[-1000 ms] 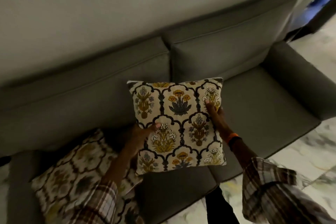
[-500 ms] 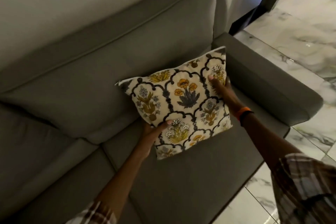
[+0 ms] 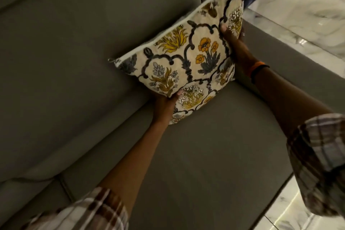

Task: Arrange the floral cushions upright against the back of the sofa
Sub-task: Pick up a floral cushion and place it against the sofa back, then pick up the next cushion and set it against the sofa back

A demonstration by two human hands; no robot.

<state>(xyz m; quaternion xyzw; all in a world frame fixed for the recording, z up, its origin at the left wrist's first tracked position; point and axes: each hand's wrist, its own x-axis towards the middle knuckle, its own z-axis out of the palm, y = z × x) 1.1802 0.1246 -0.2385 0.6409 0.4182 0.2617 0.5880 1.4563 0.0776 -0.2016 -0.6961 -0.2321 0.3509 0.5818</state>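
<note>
A cream floral cushion (image 3: 188, 58) with yellow flowers and dark scalloped lines sits in the right corner of the grey sofa, its lower edge on the seat (image 3: 205, 155) and its top leaning toward the back cushion (image 3: 74, 61). My left hand (image 3: 164, 102) grips its lower left edge, thumb on the front. My right hand (image 3: 237, 46) holds its right side near the top corner, next to the armrest (image 3: 291, 65). An orange band is on that wrist.
The white marble floor (image 3: 308, 5) lies beyond the armrest and in front of the sofa at the lower right. A dark doorway shows at the top right. The seam between two seat cushions runs at the lower left.
The cushion has travelled right along the sofa into the corner by the armrest and come down onto the seat. The second floral cushion at the left has dropped out of view.
</note>
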